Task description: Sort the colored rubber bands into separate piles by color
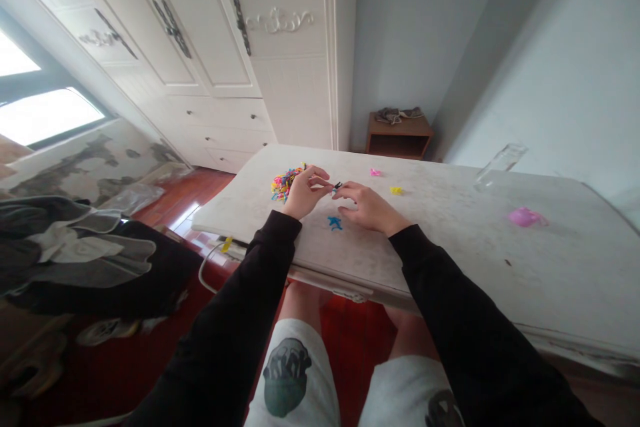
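My left hand [306, 192] reaches over the table beside a heap of small multicoloured pieces [281, 184], partly covering it. Its thumb and fingertips are pinched together, and what they hold is too small to make out. Facing it, my right hand [369, 207] pinches a small black piece [338, 185] between thumb and forefinger. The fingertips of both hands nearly meet at this piece. Just below them lies a small group of blue pieces [335, 222]. Beyond my right hand are a yellow group [397, 191] and a pink group [375, 172] of similar pieces.
On the white table [450, 247], a clear glass bottle [500, 167] leans at the far right, with a purplish-pink object [524, 216] nearer. Behind stand a white wardrobe [295, 87] and a small brown cabinet [400, 133]. Dark clothes [100, 260] are piled at left.
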Demonstrator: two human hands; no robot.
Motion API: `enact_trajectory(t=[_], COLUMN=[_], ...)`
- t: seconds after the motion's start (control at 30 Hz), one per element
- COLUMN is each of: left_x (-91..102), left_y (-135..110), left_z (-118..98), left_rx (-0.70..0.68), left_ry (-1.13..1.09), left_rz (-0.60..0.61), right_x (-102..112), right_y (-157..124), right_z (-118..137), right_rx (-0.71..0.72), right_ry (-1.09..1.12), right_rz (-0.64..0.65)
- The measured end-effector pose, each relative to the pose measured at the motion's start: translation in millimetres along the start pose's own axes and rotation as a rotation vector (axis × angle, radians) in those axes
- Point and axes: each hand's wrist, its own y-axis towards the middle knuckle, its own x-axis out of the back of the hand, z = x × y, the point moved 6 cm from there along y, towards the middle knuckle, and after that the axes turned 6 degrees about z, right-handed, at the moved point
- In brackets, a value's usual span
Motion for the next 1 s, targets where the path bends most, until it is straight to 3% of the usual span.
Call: enact_trajectory(t=[0.33,0.8,1.0], left_x=[-1.2,-5.7,-2.7], left_y=[-1,-2,-1], left_z=[-2,-1,-5], left_rx=[0.017,0.040,0.004], left_ry=[0.016,0.013,0.085], left_rz=[0.017,0.074,0.031], right_x=[0,17,11], right_y=[3,0,0], right_z=[-1,0,10], right_rx=[-0.017,-0.150,-0.078], right_ry=[0.014,-0.054,0.020], right_rz=[-0.024,-0.180,-0.066])
